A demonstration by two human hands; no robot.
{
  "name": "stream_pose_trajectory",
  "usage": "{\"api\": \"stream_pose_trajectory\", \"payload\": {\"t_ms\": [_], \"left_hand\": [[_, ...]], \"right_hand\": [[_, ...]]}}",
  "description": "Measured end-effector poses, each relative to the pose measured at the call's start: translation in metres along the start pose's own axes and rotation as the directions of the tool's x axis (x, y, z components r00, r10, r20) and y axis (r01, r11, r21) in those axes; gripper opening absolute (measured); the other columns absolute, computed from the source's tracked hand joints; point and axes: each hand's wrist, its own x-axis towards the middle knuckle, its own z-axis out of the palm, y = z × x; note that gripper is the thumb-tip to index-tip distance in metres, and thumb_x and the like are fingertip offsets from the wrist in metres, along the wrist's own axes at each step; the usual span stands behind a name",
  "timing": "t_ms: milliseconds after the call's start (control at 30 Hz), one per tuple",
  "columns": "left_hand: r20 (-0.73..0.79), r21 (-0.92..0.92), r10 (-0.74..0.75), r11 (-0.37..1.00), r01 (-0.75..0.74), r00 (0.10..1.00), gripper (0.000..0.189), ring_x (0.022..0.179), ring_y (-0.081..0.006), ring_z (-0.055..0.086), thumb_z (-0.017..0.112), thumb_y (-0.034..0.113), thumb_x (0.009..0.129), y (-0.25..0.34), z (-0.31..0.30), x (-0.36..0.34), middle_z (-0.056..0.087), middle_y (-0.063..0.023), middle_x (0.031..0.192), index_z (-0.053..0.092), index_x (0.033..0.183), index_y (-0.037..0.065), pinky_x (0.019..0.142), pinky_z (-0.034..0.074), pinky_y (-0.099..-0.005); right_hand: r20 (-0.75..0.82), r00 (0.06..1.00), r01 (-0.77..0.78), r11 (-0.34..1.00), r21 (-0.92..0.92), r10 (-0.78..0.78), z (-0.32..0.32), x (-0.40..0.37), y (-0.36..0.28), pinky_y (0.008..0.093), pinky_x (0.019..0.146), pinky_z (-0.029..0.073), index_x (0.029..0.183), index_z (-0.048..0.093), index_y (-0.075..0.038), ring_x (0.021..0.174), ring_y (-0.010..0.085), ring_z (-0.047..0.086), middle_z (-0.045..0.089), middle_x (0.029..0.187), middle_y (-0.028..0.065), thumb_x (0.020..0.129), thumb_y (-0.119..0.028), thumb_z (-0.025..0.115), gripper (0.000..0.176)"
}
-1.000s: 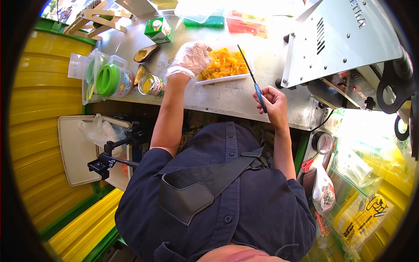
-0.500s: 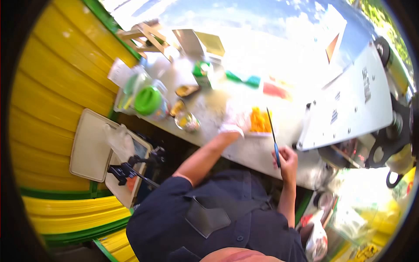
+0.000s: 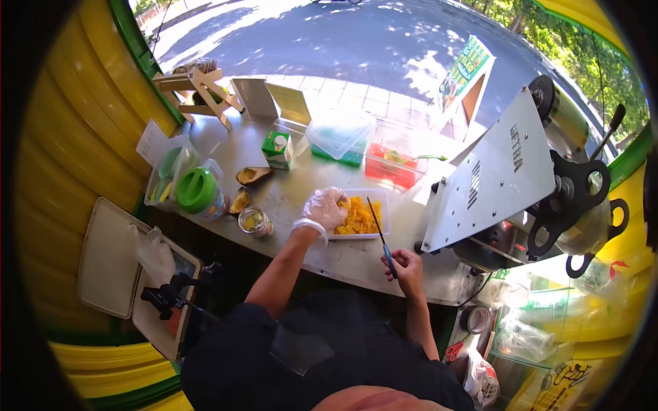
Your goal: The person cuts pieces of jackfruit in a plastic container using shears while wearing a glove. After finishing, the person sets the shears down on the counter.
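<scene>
A clear plastic glove covers my left hand [image 3: 325, 209], whose fingers curl over some of the orange fruit pieces [image 3: 360, 218] at the left side of a white rectangular tub [image 3: 386, 205]. The chopped pieces fill much of that tub, which sits on the metal counter [image 3: 295, 246]. My bare right hand [image 3: 406, 270] is wrapped round the blue handle of a knife [image 3: 380, 236]. Its long, thin blade points up and away, overlapping the tub's right part in this view.
An open glass jar [image 3: 256, 222], avocado shells [image 3: 253, 175], a green carton [image 3: 277, 150] and a green-lidded jug [image 3: 199, 192] stand to the left. Behind are a green-filled box [image 3: 339, 140] and a red-filled box [image 3: 392, 166]. A large machine [image 3: 490, 178] borders the right.
The view has shifted and sharpened, with the counter and hands now further left in it. The knife stays in my right hand; my left hand is still at the tub, its fingers now over the fruit.
</scene>
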Motion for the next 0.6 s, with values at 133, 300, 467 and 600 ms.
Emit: {"api": "stream_pose_trajectory", "payload": {"t_ms": [133, 300, 467, 600], "left_hand": [[-0.004, -0.202, -0.05, 0.978, 0.048, 0.999, 0.023, 0.093, -0.0303, 0.077, 0.077, 0.017, 0.085, 0.01, -0.012, 0.001, 0.079, -0.0182, 0.1, 0.079, 0.105, 0.006, 0.087, 0.06, -0.0395], [0.059, -0.386, -0.007, 0.922, 0.029, 0.998, 0.022, 0.094, -0.0177, 0.076, 0.075, 0.005, 0.095, -0.013, 0.004, 0.005, 0.079, -0.0101, 0.102, 0.075, 0.116, 0.001, 0.083, 0.062, -0.032], [0.205, -0.812, -0.065, 0.545, 0.207, 0.977, 0.023, 0.099, -0.0197, 0.076, 0.067, -0.001, 0.103, -0.006, 0.001, 0.008, 0.074, -0.014, 0.114, 0.068, 0.125, -0.007, 0.086, 0.066, -0.0317], [0.264, -0.893, -0.013, 0.374, 0.249, 0.964, 0.025, 0.1, -0.0226, 0.077, 0.067, 0.002, 0.103, -0.007, 0.005, 0.005, 0.074, -0.0142, 0.116, 0.068, 0.128, -0.005, 0.088, 0.067, -0.0348]], "right_hand": [[-0.012, 1.0, -0.003, 0.999, -0.048, 0.002, 0.006, 0.002, -0.007, 0.0232, 0.053, 0.051, 0.1, 0.072, 0.003, 0.063, 0.0071, 0.066, 0.078, 0.086, 0.0069, 0.099, -0.014, 0.077, 0.018], [-0.015, 1.0, 0.022, 0.996, -0.085, -0.023, 0.009, -0.007, -0.01, 0.0227, 0.054, 0.048, 0.097, 0.069, 0.0, 0.064, 0.0046, 0.063, 0.072, 0.078, 0.0012, 0.098, -0.017, 0.079, 0.019], [-0.04, 0.991, 0.126, 0.992, 0.001, -0.126, 0.01, -0.005, 0.002, 0.0235, 0.06, 0.047, 0.101, 0.067, -0.001, 0.068, 0.0052, 0.061, 0.07, 0.079, -0.0004, 0.095, -0.021, 0.083, 0.026], [-0.076, 0.989, 0.105, 0.963, -0.249, -0.127, 0.015, -0.009, 0.008, 0.0243, 0.062, 0.046, 0.103, 0.066, -0.002, 0.069, 0.0048, 0.061, 0.072, 0.081, 0.0006, 0.092, -0.022, 0.086, 0.03]]}}
